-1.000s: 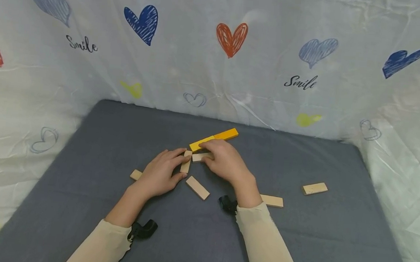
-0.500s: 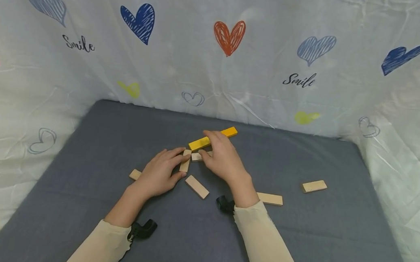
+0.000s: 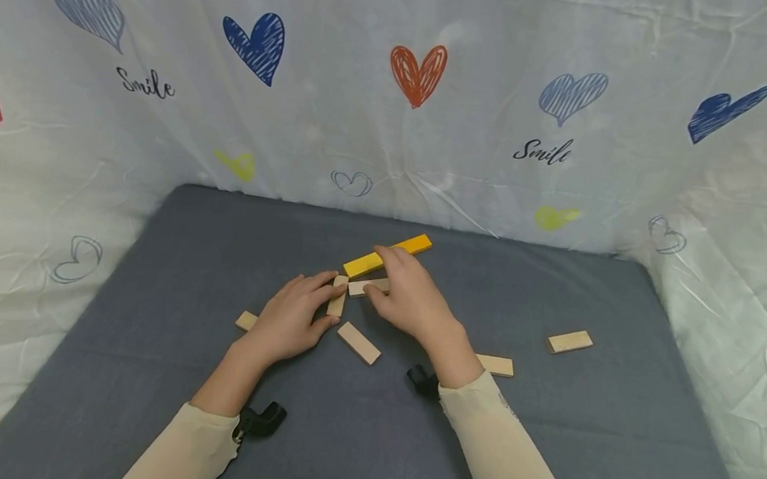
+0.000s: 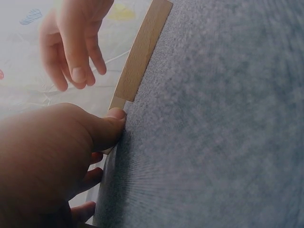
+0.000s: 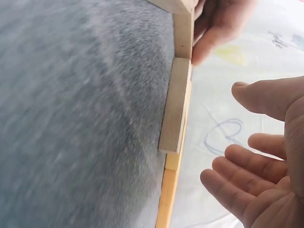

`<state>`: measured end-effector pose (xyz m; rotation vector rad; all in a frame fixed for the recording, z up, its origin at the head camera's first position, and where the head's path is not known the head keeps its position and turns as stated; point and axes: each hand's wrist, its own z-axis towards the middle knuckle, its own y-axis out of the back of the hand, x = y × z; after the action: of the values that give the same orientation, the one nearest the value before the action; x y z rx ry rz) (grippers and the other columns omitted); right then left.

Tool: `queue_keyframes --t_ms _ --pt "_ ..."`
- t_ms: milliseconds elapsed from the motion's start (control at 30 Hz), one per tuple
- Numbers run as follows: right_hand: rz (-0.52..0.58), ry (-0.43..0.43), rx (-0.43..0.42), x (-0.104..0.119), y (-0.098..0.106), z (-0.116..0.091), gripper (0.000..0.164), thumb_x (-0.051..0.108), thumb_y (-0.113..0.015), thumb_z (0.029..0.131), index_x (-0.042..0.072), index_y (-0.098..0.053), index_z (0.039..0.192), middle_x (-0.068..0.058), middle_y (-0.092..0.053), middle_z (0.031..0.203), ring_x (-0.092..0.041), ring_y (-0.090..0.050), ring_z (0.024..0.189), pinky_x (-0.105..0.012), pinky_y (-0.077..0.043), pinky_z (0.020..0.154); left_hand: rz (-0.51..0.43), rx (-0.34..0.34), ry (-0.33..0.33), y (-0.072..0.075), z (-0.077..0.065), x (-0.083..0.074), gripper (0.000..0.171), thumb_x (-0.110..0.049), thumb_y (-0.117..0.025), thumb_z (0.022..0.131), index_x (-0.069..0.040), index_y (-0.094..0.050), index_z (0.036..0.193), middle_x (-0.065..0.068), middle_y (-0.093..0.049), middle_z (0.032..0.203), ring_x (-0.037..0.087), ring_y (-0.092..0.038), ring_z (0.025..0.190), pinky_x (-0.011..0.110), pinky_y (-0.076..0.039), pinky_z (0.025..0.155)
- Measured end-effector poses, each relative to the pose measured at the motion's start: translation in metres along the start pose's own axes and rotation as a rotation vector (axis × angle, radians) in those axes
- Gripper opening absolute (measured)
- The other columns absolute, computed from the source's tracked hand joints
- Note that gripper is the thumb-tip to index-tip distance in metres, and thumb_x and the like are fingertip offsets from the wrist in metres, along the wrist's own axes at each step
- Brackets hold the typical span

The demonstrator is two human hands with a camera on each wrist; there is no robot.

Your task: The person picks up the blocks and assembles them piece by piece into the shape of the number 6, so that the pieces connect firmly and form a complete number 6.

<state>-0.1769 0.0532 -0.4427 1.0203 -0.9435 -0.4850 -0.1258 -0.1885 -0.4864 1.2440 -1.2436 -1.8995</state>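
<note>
My left hand [image 3: 287, 322] pinches a plain wooden block [image 3: 336, 304] between thumb and fingers, flat on the grey cloth. Close to its far end lies a second plain block [image 3: 357, 289], set crosswise and partly hidden by my right hand [image 3: 416, 297] in the head view. The right wrist view has this block [image 5: 175, 107] apart from the right hand, whose fingers are spread and hold nothing. Just behind it, a yellow block [image 3: 360, 265] and an orange block [image 3: 416, 243] lie end to end in a slanting row.
A loose wooden block [image 3: 359, 343] lies nearer the person, between the hands. Others lie by the left wrist [image 3: 246, 321], beside the right forearm [image 3: 496, 365] and farther right, where one block [image 3: 570, 342] sits alone. A white printed curtain [image 3: 312, 116] rises behind the grey cloth [image 3: 370, 431].
My right hand has let go of the crosswise block and lifted off it, its fingers spreading. The left hand keeps its hold on its block, and the blocks look unmoved.
</note>
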Motion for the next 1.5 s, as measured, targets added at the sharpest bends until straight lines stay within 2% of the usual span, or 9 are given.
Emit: queue_keyframes --t_ms 167,533,867,1267,1500 --pt "-0.03 0.007 -0.009 -0.003 0.007 -0.011 0.069 0.026 -0.082 0.101 -0.002 -0.054 0.157 -0.02 -0.06 0.151 -0.037 -0.061 0.137 -0.052 -0.057 0.113 0.002 -0.005 0.002 0.001 0.0 -0.001 0.059 -0.024 -0.086 0.099 -0.01 -0.066 0.153 0.018 -0.051 0.164 0.041 -0.051 0.149 0.063 -0.031 0.132" --pt "-0.037 -0.038 -0.119 -0.024 0.022 -0.036 0.07 0.026 -0.087 0.097 -0.007 -0.058 0.151 -0.023 -0.062 0.148 -0.039 -0.061 0.136 -0.054 -0.057 0.113 -0.003 0.004 0.007 0.0 0.0 -0.002 0.06 -0.026 -0.085 0.1 -0.012 -0.065 0.154 0.018 -0.05 0.166 0.04 -0.05 0.15 0.061 -0.029 0.133" --pt "-0.024 -0.158 -0.157 -0.045 0.031 -0.058 0.073 0.03 -0.086 0.097 -0.003 -0.056 0.154 -0.023 -0.061 0.151 -0.042 -0.06 0.138 -0.06 -0.055 0.114 -0.021 0.012 0.004 0.0 0.0 -0.001 0.06 -0.026 -0.085 0.1 -0.012 -0.064 0.155 0.017 -0.049 0.167 0.04 -0.049 0.151 0.061 -0.028 0.134" --pt "-0.025 -0.224 -0.198 -0.056 0.037 -0.079 0.07 0.029 -0.086 0.097 -0.004 -0.058 0.152 -0.026 -0.062 0.15 -0.045 -0.062 0.135 -0.064 -0.056 0.11 -0.017 0.011 0.006 0.001 0.0 0.001 0.061 -0.025 -0.085 0.1 -0.012 -0.064 0.155 0.017 -0.048 0.167 0.041 -0.049 0.151 0.062 -0.028 0.133" --pt "-0.057 -0.23 -0.241 -0.068 0.042 -0.094 0.066 0.027 -0.086 0.097 -0.005 -0.062 0.149 -0.027 -0.064 0.146 -0.046 -0.062 0.134 -0.065 -0.056 0.108 -0.016 0.011 0.009 0.0 0.0 0.0 0.061 -0.025 -0.085 0.1 -0.011 -0.064 0.155 0.017 -0.049 0.167 0.041 -0.049 0.151 0.062 -0.028 0.133"
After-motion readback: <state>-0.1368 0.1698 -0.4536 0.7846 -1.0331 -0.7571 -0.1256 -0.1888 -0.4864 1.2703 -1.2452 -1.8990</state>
